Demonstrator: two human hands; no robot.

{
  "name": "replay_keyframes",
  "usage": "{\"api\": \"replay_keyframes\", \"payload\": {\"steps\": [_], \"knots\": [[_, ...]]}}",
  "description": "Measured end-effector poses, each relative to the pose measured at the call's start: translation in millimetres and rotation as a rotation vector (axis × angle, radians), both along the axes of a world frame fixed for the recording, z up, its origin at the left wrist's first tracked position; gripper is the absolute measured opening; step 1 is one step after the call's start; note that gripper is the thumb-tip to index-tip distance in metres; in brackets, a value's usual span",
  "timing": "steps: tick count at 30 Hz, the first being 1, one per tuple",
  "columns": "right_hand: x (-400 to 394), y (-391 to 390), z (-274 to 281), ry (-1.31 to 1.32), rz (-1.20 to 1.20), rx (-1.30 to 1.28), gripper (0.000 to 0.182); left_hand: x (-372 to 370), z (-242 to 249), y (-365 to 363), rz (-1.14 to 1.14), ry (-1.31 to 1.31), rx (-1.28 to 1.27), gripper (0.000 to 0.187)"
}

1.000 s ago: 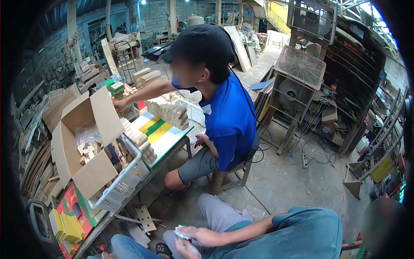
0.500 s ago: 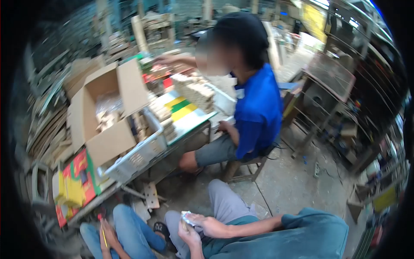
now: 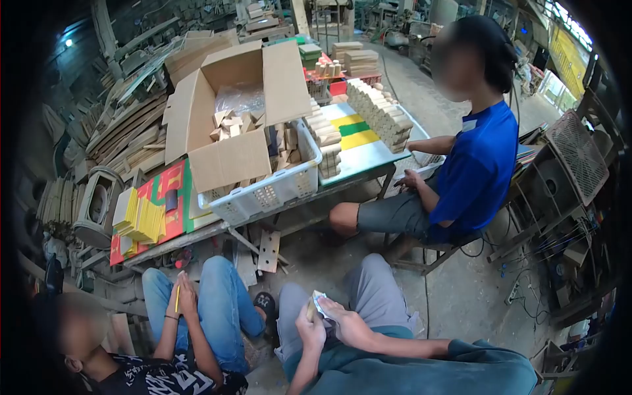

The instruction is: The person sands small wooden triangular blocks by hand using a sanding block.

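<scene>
In the head view my left hand (image 3: 311,330) is closed around a small wooden block (image 3: 311,309), held above my lap. My right hand (image 3: 347,326) lies over the block's right side, fingers bent, closed on a thin whitish-blue piece (image 3: 320,301) pressed against it. I cannot make out what this thin piece is. The two hands touch each other through what they hold, and much of the block is hidden by my fingers.
A cardboard box (image 3: 230,161) of wood pieces rests on a white crate (image 3: 263,197) at the table. Stacked wooden pieces (image 3: 378,113) and yellow boards (image 3: 141,220) lie on it. A co-worker in blue (image 3: 477,164) sits right; another person's hands (image 3: 185,296) are at left.
The view has swung left. My right hand has shifted over the block, its fingers now further across it. The blue-shirted co-worker's arm has come down from the table's far side toward a basket.
</scene>
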State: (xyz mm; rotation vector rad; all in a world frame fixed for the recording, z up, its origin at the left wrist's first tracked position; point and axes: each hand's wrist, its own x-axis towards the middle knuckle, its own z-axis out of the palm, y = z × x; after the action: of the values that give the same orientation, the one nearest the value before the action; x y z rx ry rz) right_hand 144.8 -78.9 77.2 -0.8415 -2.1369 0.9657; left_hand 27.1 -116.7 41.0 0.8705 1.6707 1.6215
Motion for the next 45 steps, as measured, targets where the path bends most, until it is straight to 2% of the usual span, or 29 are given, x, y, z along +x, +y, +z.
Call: {"api": "replay_keyframes", "payload": {"steps": [1,3,4,7,8,9,11,13,17,19,21,23,24,25,27,29,31,32,33,34,36,37,39,40,41,43,45], "knots": [[-1,2,3,0.007,0.006,-0.014,0.058,-1,3,-3,0.006,0.007,-0.014,0.032],[-3,17,13,-0.031,-0.036,-0.125,0.063,4,17,-9,-0.117,-0.223,-0.048,0.03],[-4,31,9,-0.053,-0.045,-0.115,0.063,12,33,-11,-0.142,-0.177,-0.025,0.027],[-1,10,20,-0.021,0.031,-0.214,0.065,4,23,-10,-0.069,-0.161,-0.084,0.027],[-3,1,4,0.025,0.021,0.005,0.064,2,23,-4,-0.01,-0.055,-0.065,0.026],[-3,3,6,0.024,0.014,-0.001,0.064,4,28,-4,-0.018,-0.057,-0.07,0.026],[-1,15,14,0.057,-0.04,-0.155,0.066,11,41,-12,-0.09,-0.244,-0.097,0.026],[1,22,15,0.005,-0.073,-0.199,0.066,14,41,-12,-0.171,-0.208,-0.049,0.027],[1,5,19,0.06,0.014,-0.009,0.061,4,28,1,-0.007,-0.115,-0.019,0.032],[4,24,32,0.063,-0.041,-0.243,0.064,16,53,-6,-0.137,-0.102,-0.011,0.031],[1,26,18,0.017,-0.041,-0.151,0.067,15,48,-7,-0.188,-0.196,-0.042,0.031],[4,6,27,0.053,-0.006,-0.047,0.067,6,28,2,-0.049,-0.121,-0.004,0.033],[5,3,31,0.057,0.006,-0.037,0.066,6,34,2,-0.025,-0.039,-0.004,0.033],[3,16,31,0.063,0.03,-0.036,0.066,7,41,4,-0.001,-0.033,-0.002,0.033],[-1,34,27,0.032,-0.063,-0.219,0.069,15,63,-7,-0.176,-0.178,-0.021,0.033],[-1,24,42,0.02,-0.032,-0.145,0.07,7,52,1,-0.137,-0.165,-0.017,0.034],[2,10,49,0.039,0.036,0.024,0.068,1,52,8,0.002,-0.04,0.113,0.036],[-1,21,46,0.043,0.018,0.103,0.069,-3,58,4,-0.084,-0.081,0.024,0.038],[-6,32,46,0.104,-0.03,-0.022,0.07,-1,69,4,-0.145,-0.135,0.021,0.038],[-9,45,53,0.023,-0.061,-0.088,0.072,4,80,4,-0.15,-0.128,0.041,0.039],[-7,35,61,0.051,0.005,0.07,0.069,-5,90,13,-0.17,-0.068,0.053,0.031],[-6,29,69,0.045,0.052,0.161,0.068,-6,82,23,-0.054,-0.071,0.146,0.027],[-8,31,72,0.103,0.021,0.075,0.067,0,85,20,-0.039,-0.222,0.192,0.028],[-10,39,72,0.159,-0.009,0.023,0.066,0,90,16,-0.144,-0.23,0.18,0.03],[-11,57,72,0.042,-0.065,0.082,0.066,0,93,11,-0.248,-0.242,0.166,0.032],[-10,44,69,0.128,-0.053,-0.076,0.067,-1,90,12,-0.262,-0.242,0.151,0.038],[-2,21,80,0.029,0.028,0.118,0.067,-2,91,18,-0.074,-0.19,0.147,0.043]]}}
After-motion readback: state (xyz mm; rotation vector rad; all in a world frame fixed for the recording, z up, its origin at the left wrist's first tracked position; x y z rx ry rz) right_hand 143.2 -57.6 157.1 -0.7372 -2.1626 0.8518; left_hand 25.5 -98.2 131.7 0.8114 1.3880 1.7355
